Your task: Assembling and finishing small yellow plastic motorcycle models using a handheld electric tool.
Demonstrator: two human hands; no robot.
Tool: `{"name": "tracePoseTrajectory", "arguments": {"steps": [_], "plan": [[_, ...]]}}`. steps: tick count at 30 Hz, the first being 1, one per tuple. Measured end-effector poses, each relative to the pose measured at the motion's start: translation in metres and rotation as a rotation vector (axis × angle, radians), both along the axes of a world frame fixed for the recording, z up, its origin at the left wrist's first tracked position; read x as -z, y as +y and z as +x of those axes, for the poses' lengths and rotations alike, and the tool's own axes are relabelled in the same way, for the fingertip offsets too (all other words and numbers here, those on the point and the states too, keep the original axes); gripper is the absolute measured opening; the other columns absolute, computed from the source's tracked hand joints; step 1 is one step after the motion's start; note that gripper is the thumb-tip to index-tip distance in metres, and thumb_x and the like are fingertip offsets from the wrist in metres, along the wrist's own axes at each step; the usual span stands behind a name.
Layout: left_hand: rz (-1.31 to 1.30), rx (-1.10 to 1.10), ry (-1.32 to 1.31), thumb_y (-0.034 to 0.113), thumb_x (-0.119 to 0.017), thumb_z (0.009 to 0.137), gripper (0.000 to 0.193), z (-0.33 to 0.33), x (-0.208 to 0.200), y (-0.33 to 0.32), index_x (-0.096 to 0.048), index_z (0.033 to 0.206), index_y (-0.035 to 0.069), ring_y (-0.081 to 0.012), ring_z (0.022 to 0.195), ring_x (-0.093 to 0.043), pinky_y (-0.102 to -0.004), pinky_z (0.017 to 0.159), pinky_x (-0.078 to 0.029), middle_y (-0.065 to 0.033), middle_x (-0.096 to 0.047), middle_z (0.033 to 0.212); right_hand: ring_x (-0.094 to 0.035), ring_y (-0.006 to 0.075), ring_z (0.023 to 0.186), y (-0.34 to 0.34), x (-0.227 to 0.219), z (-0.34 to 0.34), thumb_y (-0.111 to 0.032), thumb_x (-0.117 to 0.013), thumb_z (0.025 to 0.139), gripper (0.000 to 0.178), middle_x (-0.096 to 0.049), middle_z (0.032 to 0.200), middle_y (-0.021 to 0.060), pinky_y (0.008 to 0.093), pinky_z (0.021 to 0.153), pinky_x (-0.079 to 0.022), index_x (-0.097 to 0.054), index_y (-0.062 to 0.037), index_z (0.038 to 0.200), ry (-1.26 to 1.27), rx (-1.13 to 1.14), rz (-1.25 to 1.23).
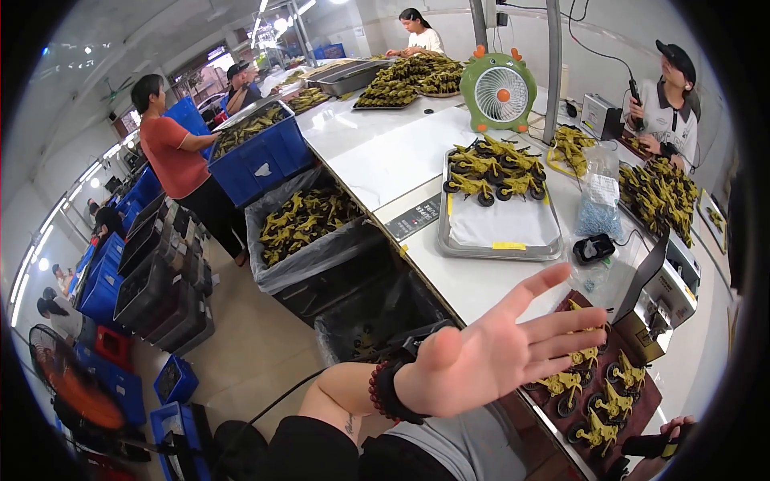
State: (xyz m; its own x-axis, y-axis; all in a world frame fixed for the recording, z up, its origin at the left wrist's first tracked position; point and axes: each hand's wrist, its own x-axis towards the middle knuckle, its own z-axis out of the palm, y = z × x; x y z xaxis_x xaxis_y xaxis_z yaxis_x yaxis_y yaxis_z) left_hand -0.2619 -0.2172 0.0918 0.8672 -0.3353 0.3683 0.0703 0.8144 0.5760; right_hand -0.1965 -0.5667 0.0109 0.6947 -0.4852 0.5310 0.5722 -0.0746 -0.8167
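My left hand (pixel 489 353) is raised over the table's near edge, palm facing me and fingers spread, holding nothing. It wears a black wristband and a dark red bead bracelet (pixel 377 393). Beneath and beyond its fingers, several yellow toy motorbikes (pixel 613 401) with black wheels lie on a dark red mat (pixel 642 421). At the lower right rim my right hand (pixel 680 425), partly cut off and dim, has its fingers closed around a black cylindrical tool (pixel 648 445). That tool's exact kind is hard to make out.
A metal tray (pixel 501 250) of toy motorbikes stands ahead, beside a bag of bluish small parts (pixel 600 200), a metal-fronted machine (pixel 654 301) and a green fan (pixel 501 92). Lined bins (pixel 273 276) stand left of the table. Co-workers sit or stand around; one holds a corded tool (pixel 635 100).
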Motion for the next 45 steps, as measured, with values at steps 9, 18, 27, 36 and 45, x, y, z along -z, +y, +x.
{"name": "tracePoseTrajectory", "arguments": {"steps": [9,18,27,36,45], "plan": [[0.150,-0.271,0.215,0.067,-0.061,0.059,0.110,-0.007,0.030,0.023,-0.010,0.137,0.009,-0.0375,0.129,-0.020,-0.0468,0.105,-0.017,-0.0260,-0.019,0.137,-0.048,0.0170,0.053,-0.006,0.009,0.013,-0.017,-0.063,0.071,0.029,-0.051,0.065,0.0085,0.0280,0.053,-0.043,-0.049,0.0002,0.090,0.012,-0.072,0.005],[0.093,-0.358,0.298,0.060,-0.060,0.065,0.095,-0.008,0.042,0.036,-0.019,0.133,0.009,-0.0370,0.128,-0.022,-0.0489,0.105,-0.017,-0.0250,-0.024,0.135,-0.049,0.0172,0.053,-0.012,0.014,0.011,-0.016,-0.063,0.071,0.030,-0.051,0.063,0.0084,0.0283,0.053,-0.043,-0.048,0.0002,0.092,0.036,-0.111,0.005],[0.052,-0.376,0.313,0.054,-0.061,0.066,0.088,-0.009,0.046,0.038,-0.023,0.132,0.008,-0.0364,0.128,-0.022,-0.0491,0.105,-0.017,-0.0243,-0.025,0.135,-0.049,0.0173,0.052,-0.016,0.014,-0.002,-0.016,-0.063,0.070,0.032,-0.051,0.062,0.0084,0.0286,0.053,-0.043,-0.048,0.0002,0.093,0.053,-0.168,0.008],[0.038,-0.399,0.320,0.051,-0.060,0.068,0.084,-0.011,0.051,0.042,-0.024,0.131,0.008,-0.0360,0.127,-0.023,-0.0484,0.105,-0.017,-0.0235,-0.026,0.134,-0.049,0.0175,0.052,-0.016,0.016,-0.009,-0.015,-0.063,0.070,0.033,-0.051,0.061,0.0083,0.0288,0.053,-0.043,-0.048,0.0003,0.095,0.068,-0.236,0.020],[0.134,-0.376,0.246,0.041,-0.058,0.074,0.072,-0.015,0.043,0.045,-0.026,0.129,0.007,-0.0313,0.125,-0.029,-0.0410,0.104,-0.020,-0.0196,-0.033,0.130,-0.049,0.0179,0.050,-0.014,0.012,-0.021,-0.012,-0.062,0.070,0.036,-0.050,0.057,0.0076,0.0300,0.054,-0.044,-0.045,0.0006,0.100,0.065,-0.239,0.011]]}}
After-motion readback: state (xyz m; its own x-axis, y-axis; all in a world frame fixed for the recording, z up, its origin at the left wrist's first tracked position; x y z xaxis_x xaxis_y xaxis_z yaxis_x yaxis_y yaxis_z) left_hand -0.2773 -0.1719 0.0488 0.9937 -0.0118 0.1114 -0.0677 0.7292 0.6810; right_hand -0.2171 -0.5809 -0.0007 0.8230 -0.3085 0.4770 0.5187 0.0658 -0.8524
